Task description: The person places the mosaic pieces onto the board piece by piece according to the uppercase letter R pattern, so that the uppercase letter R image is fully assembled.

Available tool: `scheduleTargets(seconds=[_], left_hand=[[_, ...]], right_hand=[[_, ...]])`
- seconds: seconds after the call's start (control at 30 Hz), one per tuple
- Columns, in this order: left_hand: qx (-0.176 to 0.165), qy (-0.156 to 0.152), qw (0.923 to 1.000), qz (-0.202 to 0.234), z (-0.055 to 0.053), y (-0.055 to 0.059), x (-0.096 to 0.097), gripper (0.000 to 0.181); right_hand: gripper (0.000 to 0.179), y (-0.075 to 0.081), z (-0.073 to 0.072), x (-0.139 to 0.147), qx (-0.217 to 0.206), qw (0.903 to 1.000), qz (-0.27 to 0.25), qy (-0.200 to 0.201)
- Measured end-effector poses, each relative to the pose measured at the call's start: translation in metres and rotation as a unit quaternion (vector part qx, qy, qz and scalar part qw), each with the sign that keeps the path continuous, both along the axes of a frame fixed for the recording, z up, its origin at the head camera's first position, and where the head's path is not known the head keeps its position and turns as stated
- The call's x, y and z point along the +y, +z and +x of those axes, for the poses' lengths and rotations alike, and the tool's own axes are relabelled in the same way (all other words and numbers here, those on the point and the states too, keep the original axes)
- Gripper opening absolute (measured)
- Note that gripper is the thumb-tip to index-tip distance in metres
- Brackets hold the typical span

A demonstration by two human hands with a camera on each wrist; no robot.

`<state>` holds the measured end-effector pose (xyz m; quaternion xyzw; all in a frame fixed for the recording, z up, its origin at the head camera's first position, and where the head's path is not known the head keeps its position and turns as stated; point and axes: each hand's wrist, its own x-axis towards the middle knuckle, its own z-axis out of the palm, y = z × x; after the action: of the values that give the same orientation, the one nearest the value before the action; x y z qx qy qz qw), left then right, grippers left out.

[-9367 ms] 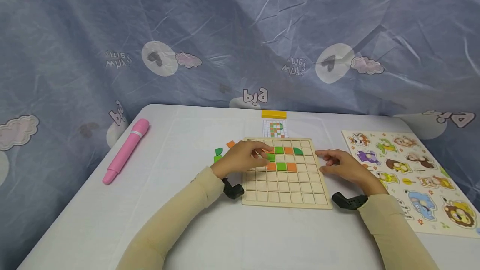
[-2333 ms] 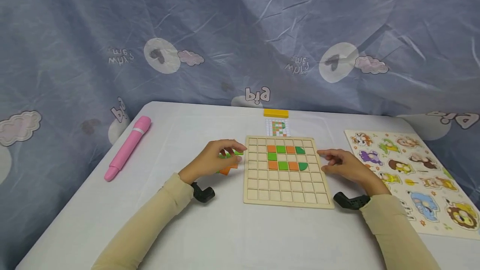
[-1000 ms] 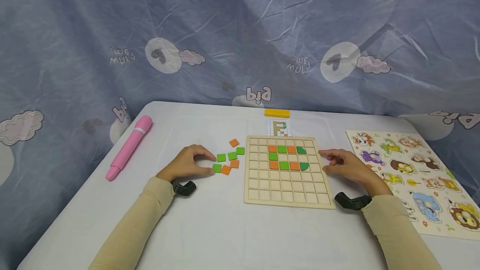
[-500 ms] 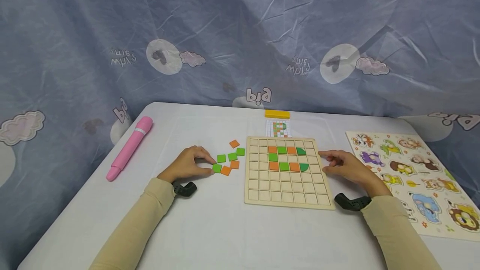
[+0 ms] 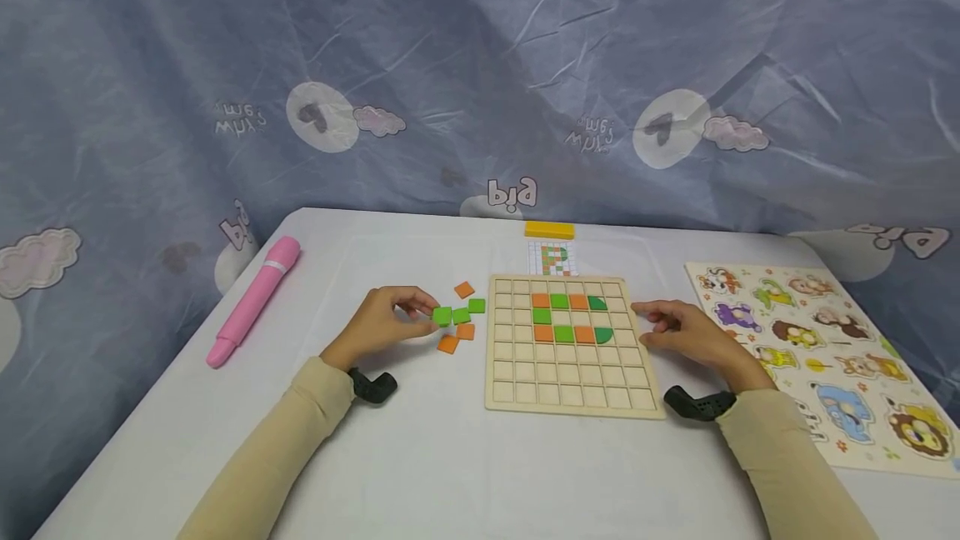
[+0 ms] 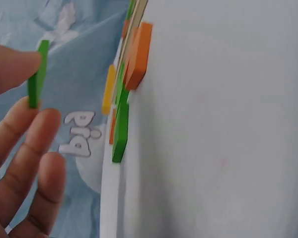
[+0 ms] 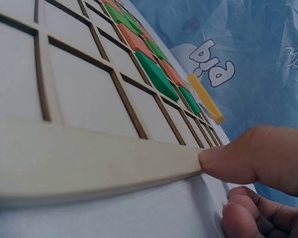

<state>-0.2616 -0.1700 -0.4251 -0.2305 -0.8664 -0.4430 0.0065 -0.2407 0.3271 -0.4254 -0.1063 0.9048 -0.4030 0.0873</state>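
Note:
My left hand (image 5: 384,325) pinches a green square tile (image 6: 38,74) between thumb and fingertips, lifted off the table. Just beyond the fingertips lie loose green tiles (image 5: 477,305) and orange tiles (image 5: 465,331); the raised tile may hide one more. A wooden grid board (image 5: 573,373) lies flat between my hands. Its upper cells hold orange and green squares, plus two dark green rounded pieces (image 5: 603,335) at the row ends. At the board's right edge rests my right hand (image 5: 693,340); in the right wrist view its thumb (image 7: 253,156) touches the rim.
Behind the board lie a pattern card (image 5: 553,258) and a yellow block (image 5: 549,230). A pink microphone-shaped thing (image 5: 255,302) lies at the left. An animal puzzle board (image 5: 825,357) lies at the right, partly under the right forearm. A printed cloth (image 5: 480,90) hangs behind the table.
A second rounded dark green piece has joined the lower row since the oldest frame. My left hand then returned to the loose tiles and lifted the nearest green one. The right hand stays put.

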Motion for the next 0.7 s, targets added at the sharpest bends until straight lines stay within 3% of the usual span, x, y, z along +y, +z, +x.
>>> scheduleTargets(seconds=[0.23, 0.5, 0.7], left_hand=[[-0.015, 0.008, 0.9998, 0.009, 0.007, 0.011, 0.025, 0.024], [-0.073, 0.012, 0.997, 0.023, 0.006, 0.02, 0.054, 0.026], [-0.066, 0.003, 0.9978, 0.01, 0.002, 0.026, 0.081, 0.025]], right_hand=[[0.058, -0.002, 0.001, 0.0, 0.001, 1.0, -0.002, -0.002], [0.057, -0.001, 0.001, 0.001, -0.002, 1.0, 0.001, -0.004], [0.058, 0.001, 0.001, -0.001, -0.002, 1.0, 0.005, -0.005]])
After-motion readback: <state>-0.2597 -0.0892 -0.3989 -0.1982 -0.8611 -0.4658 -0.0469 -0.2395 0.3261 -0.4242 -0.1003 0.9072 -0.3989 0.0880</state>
